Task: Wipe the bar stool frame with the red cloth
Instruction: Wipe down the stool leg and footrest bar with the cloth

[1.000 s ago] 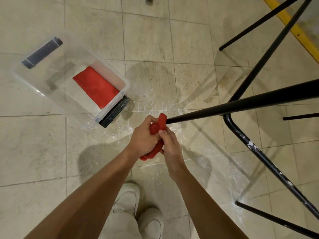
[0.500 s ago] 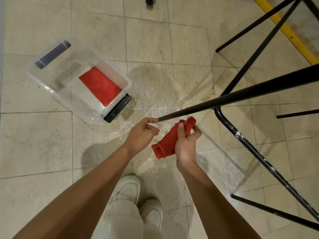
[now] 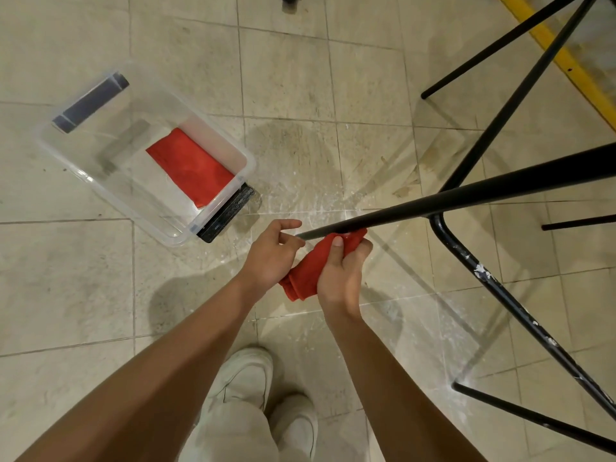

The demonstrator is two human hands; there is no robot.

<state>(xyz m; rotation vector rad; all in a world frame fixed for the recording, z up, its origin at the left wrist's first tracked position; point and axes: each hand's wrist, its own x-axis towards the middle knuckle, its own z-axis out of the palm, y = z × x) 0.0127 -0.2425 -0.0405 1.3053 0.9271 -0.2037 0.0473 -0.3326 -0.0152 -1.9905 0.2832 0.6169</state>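
Beige floor tiles (image 3: 366,78), scuffed and flecked with white dust, are seen from above and fill the frame. At the right, a black metal bar stool frame (image 3: 520,181) is shown, its thin legs crossing at angles. One tapered leg (image 3: 400,213) is stretched from the right edge toward the centre, and a lower bar is marked with chipped white patches (image 3: 481,271).

At the centre, the two hands are held close together at the narrow end of that leg. A bunched red cloth (image 3: 310,271) is gripped in the right hand (image 3: 340,278), with the thumb laid on top. The cloth's upper end is pressed against the underside of the leg, just beside its tip. The left hand (image 3: 271,258) is placed at the tip itself, which lies between the raised thumb and the curled fingers; whether the tip is actually pinched cannot be told.

At the upper left, a clear plastic storage box (image 3: 110,195) with dark latches (image 3: 226,211) is set on the floor, and a second red cloth (image 3: 190,168) is laid flat inside it. White shoes (image 3: 246,378) are visible at the bottom centre. A yellow strip (image 3: 566,61) is seen at the upper right.
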